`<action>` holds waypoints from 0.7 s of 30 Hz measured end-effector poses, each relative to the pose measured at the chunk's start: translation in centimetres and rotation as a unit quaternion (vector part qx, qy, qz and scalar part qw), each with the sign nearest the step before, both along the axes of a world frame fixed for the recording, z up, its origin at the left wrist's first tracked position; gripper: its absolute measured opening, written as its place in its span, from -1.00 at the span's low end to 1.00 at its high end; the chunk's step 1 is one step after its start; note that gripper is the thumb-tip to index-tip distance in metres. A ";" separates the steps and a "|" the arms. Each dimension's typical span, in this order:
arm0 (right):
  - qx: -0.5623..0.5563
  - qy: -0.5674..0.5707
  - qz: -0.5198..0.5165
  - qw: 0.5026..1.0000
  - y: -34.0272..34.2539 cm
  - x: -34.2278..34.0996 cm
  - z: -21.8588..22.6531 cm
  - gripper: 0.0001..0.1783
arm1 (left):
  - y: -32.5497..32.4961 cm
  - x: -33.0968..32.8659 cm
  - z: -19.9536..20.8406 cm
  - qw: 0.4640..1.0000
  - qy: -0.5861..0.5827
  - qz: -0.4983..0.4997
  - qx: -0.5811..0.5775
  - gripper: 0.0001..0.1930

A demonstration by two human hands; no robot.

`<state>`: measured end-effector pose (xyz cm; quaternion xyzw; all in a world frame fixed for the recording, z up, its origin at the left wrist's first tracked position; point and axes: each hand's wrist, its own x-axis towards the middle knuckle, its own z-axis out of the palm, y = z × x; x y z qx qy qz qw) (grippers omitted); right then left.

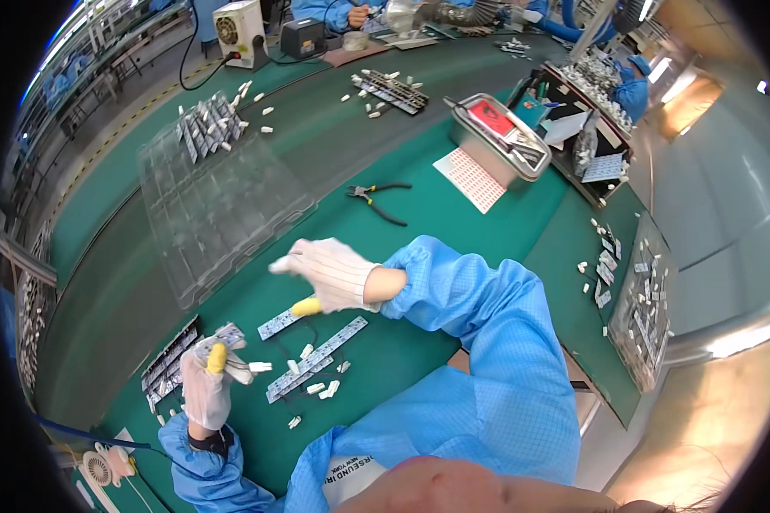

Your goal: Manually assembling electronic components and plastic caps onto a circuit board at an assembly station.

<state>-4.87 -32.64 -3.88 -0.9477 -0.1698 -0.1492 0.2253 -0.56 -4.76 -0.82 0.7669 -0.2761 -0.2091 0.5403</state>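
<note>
Both hands wear white ribbed gloves with yellow finger covers. My left hand (205, 389) is closed on a small circuit board (222, 339), its covered thumb over the face. A white connector (260, 367) sticks out beside those fingers. My right hand (329, 272) reaches across to the left, fingers stretched out and thumb apart. Its yellow thumb tip overlaps the end of a short board strip (275, 324); whether they touch I cannot tell. Closer to me lie longer strips (338, 339) with thin wires and loose white connectors (325, 390). Dark-edged strips (169, 359) are stacked by my left hand.
Beyond my hands are cutting pliers (376, 199) and a clear plastic tray (231, 222) with boards (210, 124) on its far end. A metal box (500, 137) stands on a red-printed sheet (470, 179). Another board pile (392, 91) lies farther off; a filled tray (646, 303) sits right.
</note>
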 end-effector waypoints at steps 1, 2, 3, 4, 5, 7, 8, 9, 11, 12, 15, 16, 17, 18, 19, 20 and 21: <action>0.103 0.085 0.047 0.990 0.7 -0.6 2.1 -0.30 | -1.1 -0.2 0.0 0.999 0.008 -0.031 -0.013 -0.36; 0.190 0.114 0.102 0.970 1.3 -1.2 3.3 -0.32 | -2.3 -0.4 0.0 0.998 0.016 -0.061 -0.026 -0.35; 0.276 0.139 0.151 0.939 1.8 -2.0 4.0 -0.35 | -3.8 -0.4 0.3 0.993 -0.009 -0.117 -0.008 -0.34; 0.309 0.145 0.123 0.932 2.5 -2.4 4.3 -0.50 | -4.5 -0.6 0.3 0.990 0.007 -0.142 -0.015 -0.34; 0.338 0.108 0.130 0.926 2.4 -2.4 4.2 -0.57 | -5.2 -0.8 0.3 0.985 0.024 -0.167 -0.022 -0.33; 0.403 0.049 0.122 0.906 1.2 -1.9 3.6 -0.70 | -6.2 -0.7 0.5 0.977 -0.011 -0.210 -0.044 -0.30; 0.515 0.147 0.080 0.841 0.2 -2.0 3.2 -0.64 | -6.4 -0.3 -0.2 0.976 -0.030 -0.212 -0.045 -0.28; 0.549 0.248 -0.012 0.798 -1.1 -2.9 5.4 -0.65 | -6.3 -0.4 0.3 0.983 -0.017 -0.184 -0.022 -0.27; 0.586 0.259 0.017 0.768 -4.0 -4.9 4.6 -0.67 | -5.6 0.3 -1.2 0.991 0.000 -0.124 -0.055 -0.31; 0.526 0.310 -0.013 0.792 -4.9 -5.3 3.0 -0.66 | -5.0 0.6 -1.2 0.994 -0.002 -0.103 -0.038 -0.34; 0.784 0.493 0.123 0.358 -10.4 -5.6 -5.3 -0.66 | -2.2 0.9 -2.6 0.997 0.019 -0.035 -0.069 -0.37; 0.790 0.466 0.074 0.390 -13.2 -6.5 -3.5 -0.67 | -1.4 1.0 -2.7 0.999 -0.016 -0.029 -0.042 -0.35; 0.799 0.387 0.033 0.459 -20.8 -5.8 -3.7 -0.72 | -1.6 1.0 -2.6 0.998 -0.015 -0.033 -0.047 -0.35; 0.797 0.395 0.036 0.455 -24.4 -3.2 0.6 -0.72 | -1.1 0.7 -2.6 0.999 0.006 -0.009 -0.052 -0.35; 0.744 0.200 -0.171 0.615 -30.6 -1.0 7.0 -0.68 | -1.0 0.5 -2.3 0.998 0.026 0.005 -0.060 -0.35; 0.613 -0.001 -0.347 0.710 -31.5 -3.4 9.7 -0.63 | -0.4 0.0 -1.9 0.997 0.032 0.029 -0.059 -0.35; 0.863 -0.162 -0.231 0.419 -44.9 -7.7 13.7 -0.42 | -2.5 0.9 -1.7 0.996 0.031 -0.028 -0.080 -0.34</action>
